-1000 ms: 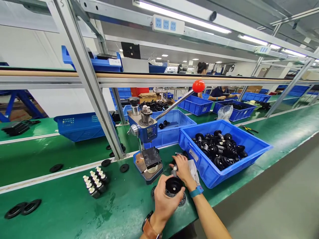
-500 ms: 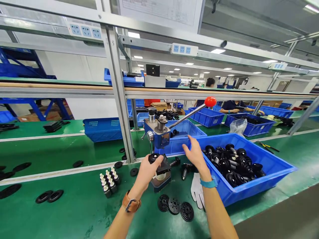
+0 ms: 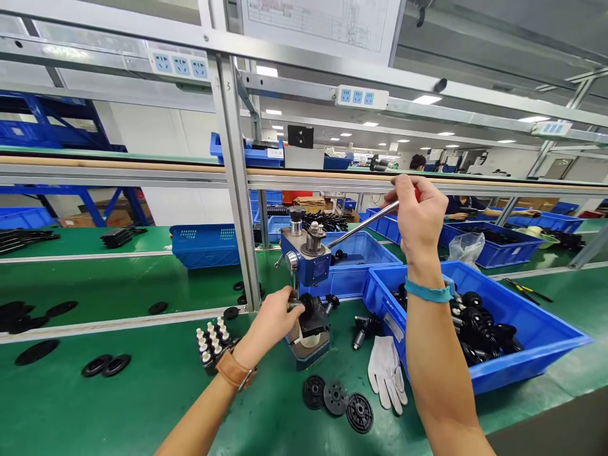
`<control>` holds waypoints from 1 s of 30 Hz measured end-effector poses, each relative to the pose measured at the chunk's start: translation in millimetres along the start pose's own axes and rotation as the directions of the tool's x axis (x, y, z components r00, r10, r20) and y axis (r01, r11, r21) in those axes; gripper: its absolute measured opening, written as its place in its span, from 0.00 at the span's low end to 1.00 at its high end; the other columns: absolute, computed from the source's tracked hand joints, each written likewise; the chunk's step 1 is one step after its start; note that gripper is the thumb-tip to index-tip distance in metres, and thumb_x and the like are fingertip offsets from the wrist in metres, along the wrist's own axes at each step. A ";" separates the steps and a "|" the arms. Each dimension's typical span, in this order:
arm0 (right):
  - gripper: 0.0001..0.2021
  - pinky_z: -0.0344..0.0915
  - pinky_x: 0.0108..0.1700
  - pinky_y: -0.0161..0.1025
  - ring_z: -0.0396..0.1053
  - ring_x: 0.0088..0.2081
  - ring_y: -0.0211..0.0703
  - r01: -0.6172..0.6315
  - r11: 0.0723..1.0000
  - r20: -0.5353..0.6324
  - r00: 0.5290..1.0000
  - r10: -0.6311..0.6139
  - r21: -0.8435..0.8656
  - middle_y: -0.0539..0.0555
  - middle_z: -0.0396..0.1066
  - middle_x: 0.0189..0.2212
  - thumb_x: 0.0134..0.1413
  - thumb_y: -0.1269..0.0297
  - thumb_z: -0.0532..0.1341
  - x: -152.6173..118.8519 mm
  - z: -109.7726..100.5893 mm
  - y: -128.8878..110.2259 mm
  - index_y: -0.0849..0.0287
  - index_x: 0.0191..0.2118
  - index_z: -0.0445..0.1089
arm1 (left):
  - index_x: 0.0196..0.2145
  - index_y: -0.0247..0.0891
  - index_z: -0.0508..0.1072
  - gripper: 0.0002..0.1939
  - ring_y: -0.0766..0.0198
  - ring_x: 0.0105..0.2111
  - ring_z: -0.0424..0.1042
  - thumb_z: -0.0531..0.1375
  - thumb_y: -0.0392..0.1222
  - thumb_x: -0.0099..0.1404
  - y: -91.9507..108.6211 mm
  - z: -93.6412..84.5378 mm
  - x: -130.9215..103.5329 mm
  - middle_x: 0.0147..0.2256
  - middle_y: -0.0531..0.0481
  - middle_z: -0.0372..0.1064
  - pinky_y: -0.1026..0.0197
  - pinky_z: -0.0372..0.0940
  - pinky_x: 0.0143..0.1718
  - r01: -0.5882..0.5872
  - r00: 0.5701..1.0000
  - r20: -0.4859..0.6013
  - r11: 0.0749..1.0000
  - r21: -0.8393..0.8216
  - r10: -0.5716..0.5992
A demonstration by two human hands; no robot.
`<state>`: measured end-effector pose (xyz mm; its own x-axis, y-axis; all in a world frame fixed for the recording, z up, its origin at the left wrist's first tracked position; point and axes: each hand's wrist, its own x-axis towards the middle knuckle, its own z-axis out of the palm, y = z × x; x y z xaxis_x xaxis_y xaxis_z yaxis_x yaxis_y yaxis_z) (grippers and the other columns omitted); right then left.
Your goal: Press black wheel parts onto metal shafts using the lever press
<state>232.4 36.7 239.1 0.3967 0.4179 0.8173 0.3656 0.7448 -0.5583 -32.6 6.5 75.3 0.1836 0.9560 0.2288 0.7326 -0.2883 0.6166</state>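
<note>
The right hand (image 3: 422, 218) wraps round a red ball (image 3: 418, 194); the left hand (image 3: 272, 318) pinches a black part (image 3: 308, 305) (by the press (image 3: 306, 269)).

gap: between press (image 3: 311, 271) and glove (image 3: 384, 370) | right: blue bin (image 3: 546, 356) blocks | left-rear: metal upright (image 3: 239, 190) blocks

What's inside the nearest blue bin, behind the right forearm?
Piled black parts, some with grey metal sections. The right forearm covers part of the pile; what lies deeper can't be seen.
</note>
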 end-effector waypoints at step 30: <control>0.27 0.50 0.23 0.38 0.54 0.19 0.35 -0.079 0.717 0.173 0.947 0.272 -0.692 0.46 0.55 0.14 0.62 0.44 0.60 -120.5 -106.1 3.4 0.58 0.18 0.68 | 0.25 0.39 0.75 0.16 0.54 0.31 0.72 0.67 0.54 0.59 3.8 54.0 19.9 0.30 0.45 0.76 0.57 0.60 0.33 0.063 0.966 -0.228 0.964 -0.258 -0.124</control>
<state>275.1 -66.3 123.6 0.3293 0.6880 0.6468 0.8137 0.1408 -0.5640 9.2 27.3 41.6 -0.0632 0.9466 0.3161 0.5490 -0.2315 0.8031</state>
